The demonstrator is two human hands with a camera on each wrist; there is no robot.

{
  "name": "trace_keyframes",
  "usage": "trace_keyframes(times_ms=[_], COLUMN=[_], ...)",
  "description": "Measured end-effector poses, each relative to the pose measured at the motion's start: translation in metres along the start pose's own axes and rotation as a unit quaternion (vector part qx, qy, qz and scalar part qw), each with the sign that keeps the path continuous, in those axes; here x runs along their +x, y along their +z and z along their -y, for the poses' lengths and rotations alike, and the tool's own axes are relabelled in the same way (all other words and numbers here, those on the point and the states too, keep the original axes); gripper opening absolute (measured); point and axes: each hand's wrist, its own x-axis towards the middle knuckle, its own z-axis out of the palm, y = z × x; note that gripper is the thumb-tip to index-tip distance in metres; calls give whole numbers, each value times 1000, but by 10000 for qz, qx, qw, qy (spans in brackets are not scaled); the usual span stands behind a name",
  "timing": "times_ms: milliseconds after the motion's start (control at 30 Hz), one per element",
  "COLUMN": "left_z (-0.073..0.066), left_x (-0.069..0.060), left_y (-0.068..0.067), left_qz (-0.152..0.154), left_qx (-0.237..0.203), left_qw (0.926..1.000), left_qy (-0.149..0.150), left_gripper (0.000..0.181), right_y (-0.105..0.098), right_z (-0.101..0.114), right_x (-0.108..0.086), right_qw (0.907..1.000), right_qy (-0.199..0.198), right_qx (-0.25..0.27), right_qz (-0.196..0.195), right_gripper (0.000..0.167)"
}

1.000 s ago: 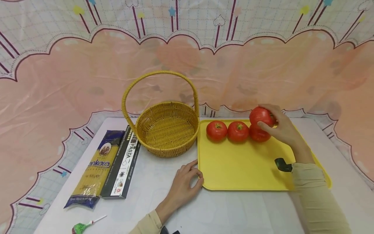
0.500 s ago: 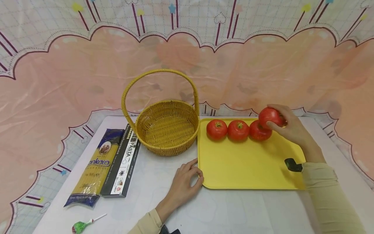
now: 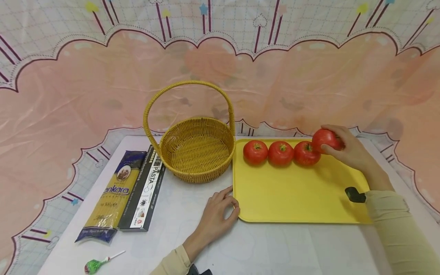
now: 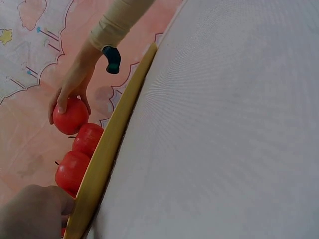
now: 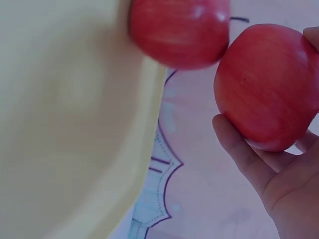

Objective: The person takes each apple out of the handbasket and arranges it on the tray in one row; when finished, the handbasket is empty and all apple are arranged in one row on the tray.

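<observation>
My right hand (image 3: 350,149) grips a red apple (image 3: 325,140) above the back right of the yellow tray (image 3: 292,194). In the right wrist view that held apple (image 5: 266,87) is tilted and appears to meet a neighbouring apple (image 5: 182,30) that has a dark stem. Three apples form a row along the tray's back edge: a left one (image 3: 255,152), a middle one (image 3: 280,153) and a right one (image 3: 307,153). At the tray's left edge, my left hand (image 3: 218,214) pinches the rim with thumb and forefinger; the left wrist view shows its fingers at the rim (image 4: 92,201).
A wicker basket (image 3: 197,177) with a tall handle stands left of the tray, nothing inside it. Further left lie a black pasta box (image 3: 144,194) and a bag of spaghetti (image 3: 110,198). A green-wrapped lollipop (image 3: 93,266) lies near the front left.
My right hand has carried its apple rightward and slightly down, from over the row's right apple to just beside it. The left hand stays at the tray's edge.
</observation>
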Motion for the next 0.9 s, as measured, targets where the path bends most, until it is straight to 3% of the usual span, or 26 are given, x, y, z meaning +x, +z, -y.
trace_keyframes(times_ms=[400,700,900], left_z=[1,1,1], left_x=[0,-1,0], left_y=[0,1,0], left_qz=[-38,-45,-48], left_qx=[26,7,10], left_qw=[10000,10000,10000], left_qy=[4,21,50], left_gripper=[5,5,4], right_y=[-13,-15,-12], right_z=[-22,-33,-42], right_x=[0,4,9], right_qw=[9978,9909,9876], right_qy=[112,139,258], right_qx=[-350,-740,-612], right_qz=[546,1114,1422], right_gripper=[61,70,78])
